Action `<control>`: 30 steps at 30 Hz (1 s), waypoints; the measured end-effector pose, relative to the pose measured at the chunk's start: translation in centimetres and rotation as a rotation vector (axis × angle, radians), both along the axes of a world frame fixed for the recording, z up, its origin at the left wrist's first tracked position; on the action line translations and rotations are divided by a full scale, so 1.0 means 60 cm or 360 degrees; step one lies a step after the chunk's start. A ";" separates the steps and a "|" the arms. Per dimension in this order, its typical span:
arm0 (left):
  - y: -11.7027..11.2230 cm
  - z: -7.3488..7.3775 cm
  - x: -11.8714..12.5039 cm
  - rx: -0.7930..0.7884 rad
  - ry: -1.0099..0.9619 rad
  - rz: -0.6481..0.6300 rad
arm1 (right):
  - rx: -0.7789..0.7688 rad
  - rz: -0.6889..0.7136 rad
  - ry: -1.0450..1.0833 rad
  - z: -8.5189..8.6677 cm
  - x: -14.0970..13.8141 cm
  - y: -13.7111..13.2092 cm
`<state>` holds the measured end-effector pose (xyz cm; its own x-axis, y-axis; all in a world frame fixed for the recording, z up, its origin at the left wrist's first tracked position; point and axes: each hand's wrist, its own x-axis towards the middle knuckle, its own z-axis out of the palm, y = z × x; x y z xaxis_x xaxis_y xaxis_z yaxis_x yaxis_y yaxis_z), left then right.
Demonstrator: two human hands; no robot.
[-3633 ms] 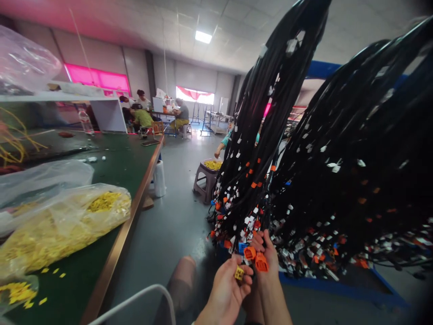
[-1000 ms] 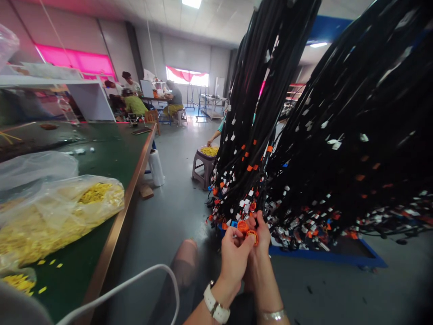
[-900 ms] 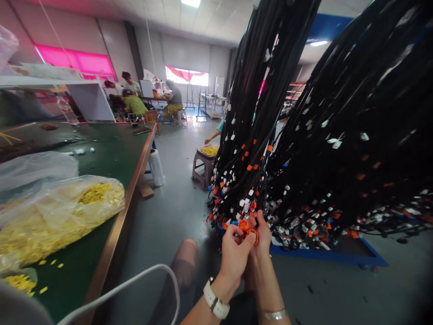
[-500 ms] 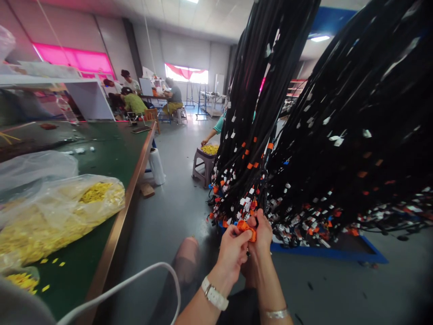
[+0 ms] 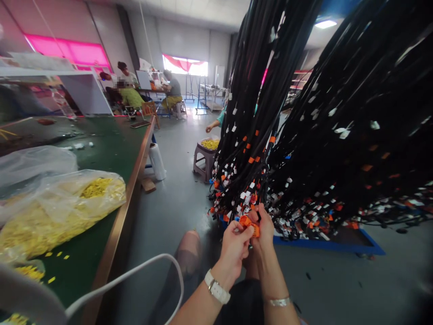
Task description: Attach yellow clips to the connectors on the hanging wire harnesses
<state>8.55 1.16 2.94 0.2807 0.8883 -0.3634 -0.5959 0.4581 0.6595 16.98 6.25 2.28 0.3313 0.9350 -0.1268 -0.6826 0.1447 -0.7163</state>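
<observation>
Both my hands meet low in the middle, just under a big hanging bundle of black wire harnesses (image 5: 304,126). My right hand (image 5: 265,228) is closed around an orange connector (image 5: 249,224) at the end of one harness. My left hand (image 5: 234,246), with a white watch on the wrist, pinches at the same orange connector from the left. Whatever small part lies between the left fingertips is hidden. Many white and orange connectors dangle around my hands.
A green-topped bench (image 5: 111,153) runs along the left with clear bags of small yellow parts (image 5: 57,212). A white cable (image 5: 135,275) loops near me. A stool with yellow parts (image 5: 204,155) stands ahead. Other people sit working at the back. A blue rack base (image 5: 331,246) lies on the floor.
3.6 s ago my left hand held a small yellow part apart from the orange connectors. Since 1 s ago both hands stay pressed on the orange connector, drifting slightly upward.
</observation>
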 end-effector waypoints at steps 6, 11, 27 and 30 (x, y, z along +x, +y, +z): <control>-0.020 -0.018 -0.031 -0.0107 -0.0338 -0.0016 | 0.0081 0.0426 0.0340 0.000 0.036 -0.003; -0.014 -0.052 -0.063 -0.0546 -0.0350 0.0290 | 0.0223 0.0662 0.0785 -0.004 0.056 -0.008; -0.027 -0.035 -0.066 -0.0076 -0.0473 0.0011 | 0.0438 0.0910 0.1324 -0.038 0.068 0.005; -0.026 -0.031 -0.067 0.0005 -0.0364 0.0018 | 0.0448 0.0927 0.1353 -0.039 0.069 0.006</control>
